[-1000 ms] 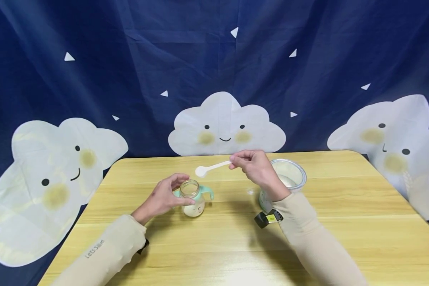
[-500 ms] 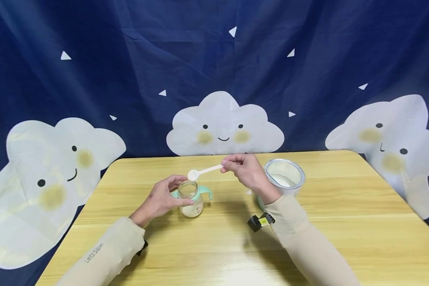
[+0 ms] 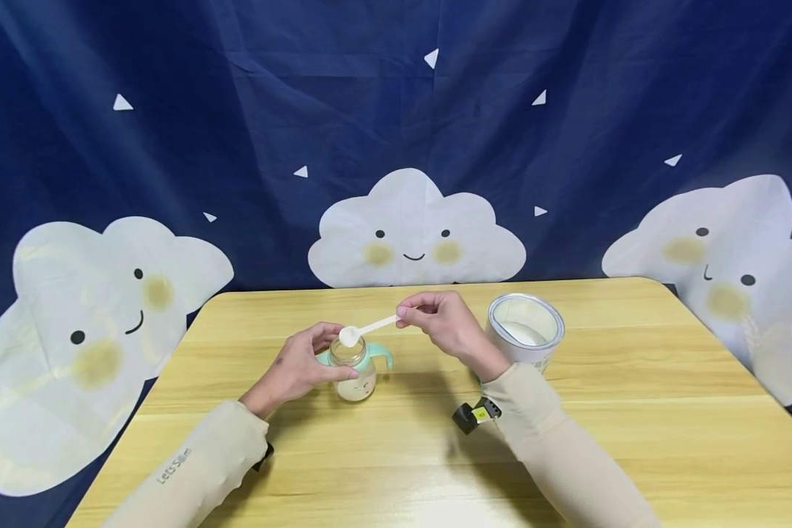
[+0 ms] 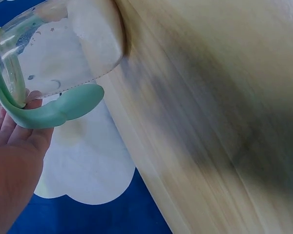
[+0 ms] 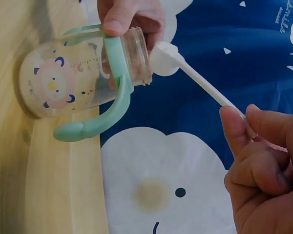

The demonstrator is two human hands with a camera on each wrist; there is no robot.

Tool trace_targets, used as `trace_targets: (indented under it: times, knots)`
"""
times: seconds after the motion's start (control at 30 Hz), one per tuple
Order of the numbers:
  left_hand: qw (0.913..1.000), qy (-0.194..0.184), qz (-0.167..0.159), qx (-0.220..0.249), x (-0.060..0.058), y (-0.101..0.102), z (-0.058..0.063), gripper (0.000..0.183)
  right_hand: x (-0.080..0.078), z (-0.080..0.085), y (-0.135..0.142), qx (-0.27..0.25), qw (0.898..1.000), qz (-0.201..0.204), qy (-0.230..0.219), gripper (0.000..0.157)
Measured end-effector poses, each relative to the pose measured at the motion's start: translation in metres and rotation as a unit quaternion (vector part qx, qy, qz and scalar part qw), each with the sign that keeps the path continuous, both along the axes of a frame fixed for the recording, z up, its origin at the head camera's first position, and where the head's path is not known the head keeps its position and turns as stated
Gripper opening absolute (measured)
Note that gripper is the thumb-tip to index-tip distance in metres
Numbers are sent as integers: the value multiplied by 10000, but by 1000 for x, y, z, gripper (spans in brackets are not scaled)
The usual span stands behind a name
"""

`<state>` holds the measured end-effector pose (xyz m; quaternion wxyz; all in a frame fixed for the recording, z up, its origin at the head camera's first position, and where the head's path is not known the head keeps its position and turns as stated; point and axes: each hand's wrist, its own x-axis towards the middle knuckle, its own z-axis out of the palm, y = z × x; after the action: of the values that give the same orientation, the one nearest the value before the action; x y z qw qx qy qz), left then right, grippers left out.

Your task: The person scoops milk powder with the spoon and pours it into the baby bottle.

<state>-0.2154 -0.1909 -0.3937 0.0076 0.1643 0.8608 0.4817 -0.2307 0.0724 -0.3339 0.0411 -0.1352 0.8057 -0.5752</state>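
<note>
A clear baby bottle (image 3: 356, 385) with mint-green handles (image 5: 95, 126) stands uncapped on the table. White contents show at its base in the left wrist view. My left hand (image 3: 303, 358) grips the bottle around its collar, thumb in front and fingers behind. Between thumb and forefinger, my right hand (image 3: 445, 323) pinches the handle end of a white measuring scoop (image 3: 350, 336). The scoop's bowl, holding white powder (image 5: 167, 48), is right at the bottle's open mouth. Just beyond my right wrist is an open milk powder can (image 3: 540, 353).
White powder (image 3: 524, 334) lies inside the can, below its silver rim. The wooden table (image 3: 383, 462) ends at the back against a dark blue curtain (image 3: 363, 88) printed with smiling clouds. Black wrist cameras (image 3: 473, 416) are strapped under both sleeves.
My right hand has moved left and down, bringing the scoop from beyond the bottle's right side to its mouth. More of the can now shows. My left hand keeps its grip on the bottle.
</note>
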Motion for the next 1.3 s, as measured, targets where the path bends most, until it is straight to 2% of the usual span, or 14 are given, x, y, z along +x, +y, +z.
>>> trace_targets:
  times: [0.23,0.4,0.67,0.9,1.07,1.3]
  knots:
    - [9999,-88,-16,81,0,0,0,65,1,-4,2,288,9986,411,182,14]
    - [9999,-95,-4,92,0,0,0,66,2,-6,3,728,9944,611,469,14]
    - [9999,-102,17,60,0,1,1,67,5,-4,3,1103,9908,547,560,12]
    - [9999,-121,61,2,0,1,2,68,6,-4,6,1112,9909,535,531,12]
    - [10000,-19,-40,-37,-1,2,3,66,5,-1,9,1018,9924,461,517,13]
    - [9997,-30,-201,-148,-2,1,6,66,4,5,14,522,9984,207,-68,15]
